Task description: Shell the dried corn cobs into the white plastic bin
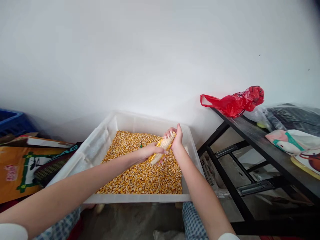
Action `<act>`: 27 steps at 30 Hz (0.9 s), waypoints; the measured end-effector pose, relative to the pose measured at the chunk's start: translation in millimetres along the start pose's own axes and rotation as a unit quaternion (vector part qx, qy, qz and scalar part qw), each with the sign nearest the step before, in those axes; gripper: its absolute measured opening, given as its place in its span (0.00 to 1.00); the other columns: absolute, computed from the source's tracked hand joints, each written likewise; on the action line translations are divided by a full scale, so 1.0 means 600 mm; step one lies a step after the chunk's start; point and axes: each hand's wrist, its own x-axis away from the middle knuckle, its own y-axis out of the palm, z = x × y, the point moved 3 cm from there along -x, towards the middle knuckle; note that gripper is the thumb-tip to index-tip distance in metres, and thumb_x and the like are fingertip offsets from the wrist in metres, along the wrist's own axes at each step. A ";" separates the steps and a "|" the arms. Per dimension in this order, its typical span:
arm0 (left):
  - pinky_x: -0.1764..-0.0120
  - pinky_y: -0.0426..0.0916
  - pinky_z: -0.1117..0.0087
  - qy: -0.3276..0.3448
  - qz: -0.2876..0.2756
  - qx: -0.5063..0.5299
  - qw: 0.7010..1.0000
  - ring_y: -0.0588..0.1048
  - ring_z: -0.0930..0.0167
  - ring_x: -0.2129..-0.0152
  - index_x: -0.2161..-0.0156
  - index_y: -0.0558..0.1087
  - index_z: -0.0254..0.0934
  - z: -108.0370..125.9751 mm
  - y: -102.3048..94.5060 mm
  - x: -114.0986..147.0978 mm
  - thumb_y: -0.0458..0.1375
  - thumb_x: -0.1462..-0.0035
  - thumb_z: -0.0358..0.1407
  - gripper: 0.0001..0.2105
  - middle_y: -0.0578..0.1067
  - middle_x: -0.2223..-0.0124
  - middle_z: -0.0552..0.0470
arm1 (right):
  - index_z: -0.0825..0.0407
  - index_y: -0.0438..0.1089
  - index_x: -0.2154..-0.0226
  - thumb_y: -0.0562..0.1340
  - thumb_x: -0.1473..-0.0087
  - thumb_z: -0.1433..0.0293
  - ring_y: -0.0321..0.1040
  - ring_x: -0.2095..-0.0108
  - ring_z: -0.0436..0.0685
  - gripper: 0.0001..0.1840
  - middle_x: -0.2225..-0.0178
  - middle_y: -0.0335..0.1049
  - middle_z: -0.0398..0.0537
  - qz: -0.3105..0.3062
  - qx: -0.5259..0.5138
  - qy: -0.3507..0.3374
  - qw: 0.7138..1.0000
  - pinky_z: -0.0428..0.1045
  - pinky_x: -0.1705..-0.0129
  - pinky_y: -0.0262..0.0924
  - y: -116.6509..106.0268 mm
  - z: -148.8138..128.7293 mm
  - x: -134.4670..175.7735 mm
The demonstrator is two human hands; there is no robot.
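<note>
A partly stripped corn cob is held at a slant above a bin of kernels, its bare pale core showing between rows of yellow grains. My left hand grips the lower part, with the thumb lying across the cob. Around the upper end, my right hand is closed, its fingers behind the cob and partly hidden. Beneath both hands, loose corn kernels fill much of the translucent plastic bin. A small dark green item sticks up from the kernels left of the cob.
On the right stands a black metal-framed table with a red plastic bag and other bags on top. An orange printed box and a blue crate are on the left. A white wall rises behind the bin.
</note>
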 end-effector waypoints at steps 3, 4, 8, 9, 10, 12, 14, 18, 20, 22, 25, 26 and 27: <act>0.81 0.65 0.71 0.037 0.058 -0.043 0.997 0.69 0.72 0.85 0.62 0.62 0.34 0.003 0.005 -0.005 0.59 0.57 0.37 0.17 0.70 0.77 0.55 | 0.52 0.51 0.93 0.44 0.50 0.45 0.51 0.89 0.49 0.34 0.94 0.49 0.41 0.015 -0.005 -0.010 1.000 0.46 0.82 0.52 -0.002 -0.001 0.000; 0.80 0.65 0.71 0.043 0.075 -0.059 0.994 0.69 0.72 0.85 0.61 0.62 0.34 0.002 0.005 -0.006 0.59 0.56 0.37 0.17 0.70 0.77 0.55 | 0.52 0.51 0.93 0.43 0.51 0.45 0.51 0.89 0.49 0.34 0.94 0.49 0.41 0.020 -0.005 -0.011 1.000 0.46 0.82 0.52 -0.004 0.001 0.000; 0.76 0.66 0.70 0.071 0.142 -0.179 0.971 0.71 0.70 0.81 0.59 0.64 0.33 -0.008 -0.006 -0.011 0.58 0.56 0.39 0.18 0.73 0.72 0.52 | 0.52 0.51 0.92 0.44 0.50 0.45 0.52 0.89 0.49 0.33 0.94 0.50 0.41 0.037 -0.006 -0.017 0.999 0.48 0.80 0.55 -0.013 0.011 -0.006; 0.73 0.66 0.70 0.084 0.163 -0.218 0.959 0.72 0.69 0.78 0.59 0.65 0.33 -0.009 -0.009 -0.012 0.58 0.56 0.40 0.18 0.74 0.70 0.51 | 0.51 0.52 0.92 0.44 0.50 0.45 0.52 0.89 0.49 0.33 0.94 0.50 0.40 0.038 -0.009 -0.019 0.999 0.48 0.80 0.55 -0.015 0.013 -0.007; 0.71 0.66 0.70 0.098 0.183 -0.255 0.944 0.73 0.68 0.75 0.59 0.66 0.33 -0.009 -0.012 -0.012 0.58 0.56 0.40 0.19 0.74 0.68 0.50 | 0.51 0.52 0.92 0.44 0.50 0.45 0.53 0.89 0.49 0.33 0.94 0.50 0.40 0.037 -0.013 -0.022 0.999 0.48 0.80 0.56 -0.016 0.014 -0.009; 0.67 0.66 0.70 0.118 0.214 -0.319 0.916 0.74 0.66 0.71 0.57 0.67 0.33 -0.007 -0.015 -0.011 0.57 0.56 0.41 0.20 0.75 0.65 0.49 | 0.51 0.52 0.92 0.44 0.51 0.45 0.53 0.89 0.50 0.33 0.94 0.50 0.40 0.033 -0.021 -0.025 0.999 0.49 0.79 0.57 -0.017 0.013 -0.010; 0.67 0.65 0.70 0.125 0.228 -0.364 0.894 0.74 0.65 0.71 0.55 0.66 0.33 -0.003 -0.013 -0.009 0.56 0.55 0.41 0.21 0.75 0.64 0.48 | 0.52 0.52 0.92 0.44 0.52 0.44 0.54 0.88 0.50 0.34 0.94 0.50 0.40 0.025 -0.024 -0.029 0.999 0.49 0.78 0.57 -0.016 0.010 -0.009; 0.64 0.64 0.68 0.151 0.246 -0.380 0.879 0.73 0.63 0.67 0.53 0.65 0.33 0.010 -0.010 -0.001 0.57 0.56 0.40 0.23 0.74 0.63 0.45 | 0.52 0.56 0.91 0.44 0.52 0.44 0.57 0.87 0.51 0.33 0.93 0.52 0.41 0.002 -0.032 -0.036 0.999 0.50 0.76 0.58 -0.013 0.001 -0.005; 0.63 0.65 0.67 0.147 0.221 -0.319 0.910 0.73 0.63 0.66 0.53 0.65 0.33 0.012 -0.012 0.002 0.58 0.57 0.40 0.24 0.74 0.62 0.46 | 0.52 0.59 0.89 0.44 0.51 0.45 0.60 0.85 0.52 0.33 0.90 0.57 0.42 0.001 -0.037 -0.028 0.999 0.50 0.75 0.59 -0.011 0.002 -0.004; 0.66 0.67 0.66 0.097 0.140 -0.194 0.966 0.73 0.64 0.69 0.53 0.64 0.33 0.006 -0.014 0.001 0.59 0.58 0.41 0.25 0.74 0.64 0.47 | 0.53 0.62 0.86 0.45 0.51 0.47 0.63 0.82 0.53 0.31 0.87 0.62 0.45 -0.006 -0.028 0.003 1.000 0.50 0.75 0.59 -0.008 0.008 -0.004; 0.71 0.68 0.66 0.001 0.006 -0.001 1.000 0.74 0.67 0.74 0.54 0.64 0.33 -0.007 -0.015 0.000 0.57 0.54 0.45 0.23 0.74 0.67 0.47 | 0.53 0.64 0.85 0.47 0.51 0.50 0.62 0.82 0.53 0.28 0.86 0.63 0.46 -0.022 -0.002 0.052 0.998 0.49 0.77 0.59 -0.004 0.017 -0.005; 0.71 0.68 0.66 -0.020 -0.019 0.042 0.999 0.74 0.67 0.75 0.55 0.65 0.33 -0.010 -0.016 0.000 0.56 0.53 0.46 0.23 0.74 0.67 0.46 | 0.53 0.63 0.86 0.48 0.51 0.50 0.61 0.84 0.53 0.28 0.88 0.62 0.45 -0.016 0.002 0.053 0.998 0.49 0.78 0.58 -0.004 0.018 -0.006; 0.70 0.68 0.66 -0.036 -0.037 0.072 0.996 0.74 0.67 0.74 0.56 0.65 0.33 -0.011 -0.017 0.000 0.56 0.53 0.47 0.23 0.75 0.67 0.45 | 0.53 0.61 0.88 0.48 0.51 0.51 0.60 0.85 0.53 0.27 0.89 0.60 0.45 -0.001 0.004 0.046 0.999 0.48 0.79 0.57 -0.007 0.018 -0.007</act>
